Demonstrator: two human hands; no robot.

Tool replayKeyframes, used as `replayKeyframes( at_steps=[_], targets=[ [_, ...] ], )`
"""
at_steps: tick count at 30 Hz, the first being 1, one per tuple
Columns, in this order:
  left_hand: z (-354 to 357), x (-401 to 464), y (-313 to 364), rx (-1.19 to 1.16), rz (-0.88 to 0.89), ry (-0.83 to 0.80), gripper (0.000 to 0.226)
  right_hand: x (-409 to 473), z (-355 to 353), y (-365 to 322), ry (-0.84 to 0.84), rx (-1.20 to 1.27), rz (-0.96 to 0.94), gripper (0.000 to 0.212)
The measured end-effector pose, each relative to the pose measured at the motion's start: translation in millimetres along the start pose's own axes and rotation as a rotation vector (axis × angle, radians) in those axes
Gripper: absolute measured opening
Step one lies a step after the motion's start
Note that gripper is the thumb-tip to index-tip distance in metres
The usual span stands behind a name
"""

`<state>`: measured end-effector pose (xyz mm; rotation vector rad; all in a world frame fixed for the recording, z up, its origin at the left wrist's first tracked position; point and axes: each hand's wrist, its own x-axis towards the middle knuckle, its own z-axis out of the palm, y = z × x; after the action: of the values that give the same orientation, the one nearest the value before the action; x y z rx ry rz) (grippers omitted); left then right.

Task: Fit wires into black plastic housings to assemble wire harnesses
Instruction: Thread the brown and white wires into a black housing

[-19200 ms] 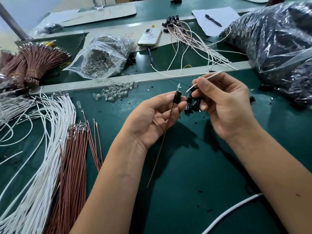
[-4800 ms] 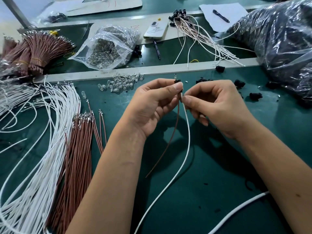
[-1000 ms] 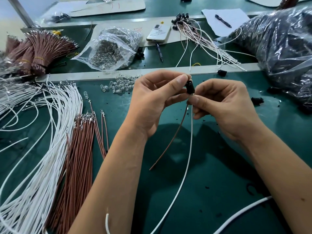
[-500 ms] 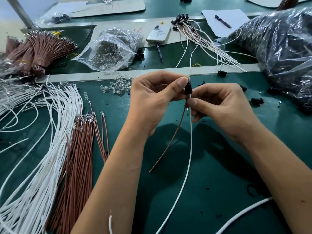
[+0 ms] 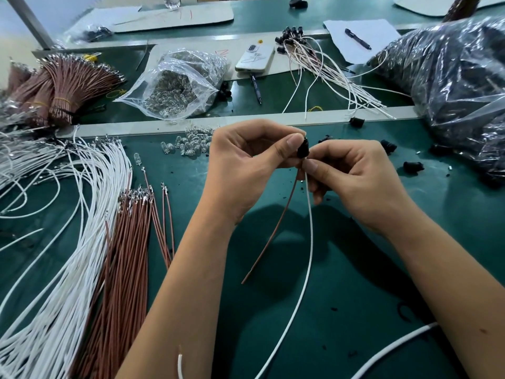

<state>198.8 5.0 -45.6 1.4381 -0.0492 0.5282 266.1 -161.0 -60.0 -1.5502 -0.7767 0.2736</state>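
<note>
I see my left hand (image 5: 246,170) pinching a small black plastic housing (image 5: 302,149) between thumb and fingers, held up above the middle of the green bench (image 5: 355,283). My right hand (image 5: 355,181) is curled just beside it, thumb and forefinger pinching a thin white wire (image 5: 307,242) right under the housing. That wire hangs down from the housing and trails toward the near edge. A thin brown wire (image 5: 273,233) also hangs from the housing, slanting down to the left, its free end above the bench.

On the left lie a spread of loose white wires (image 5: 62,242) and, beside them, a bundle of loose brown wires (image 5: 123,255) with metal terminals at their far ends. Small clear glass bulbs (image 5: 188,143) are scattered just beyond my left hand. Farther off sits a clear plastic bag of bulbs (image 5: 177,86), and to its right a white phone (image 5: 255,57). Finished harnesses with black housings (image 5: 322,58) lie far right of centre. A large dark plastic bag (image 5: 451,86) fills the right side, with loose black housings (image 5: 412,166) on the bench near it.
</note>
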Motion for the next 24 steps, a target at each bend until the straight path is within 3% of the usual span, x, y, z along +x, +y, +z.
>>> replayKeyframes(
  at_steps=[6, 15, 24],
  targets=[
    [-2.8, -0.9, 0.8, 0.062, 0.004, -0.021, 0.002, -0.1, 0.2, -0.5, 0.012, -0.031, -0.012, 0.011],
    [-2.0, 0.2, -2.7, 0.191, 0.054, -0.026, 0.030, -1.3, 0.3, -0.2, 0.037, -0.114, -0.036, 0.015],
    [-2.8, 0.7, -6.2, 0.094, 0.015, -0.042, 0.019, -1.6, -0.7, 3.0, 0.038, -0.117, -0.053, 0.011]
  ],
)
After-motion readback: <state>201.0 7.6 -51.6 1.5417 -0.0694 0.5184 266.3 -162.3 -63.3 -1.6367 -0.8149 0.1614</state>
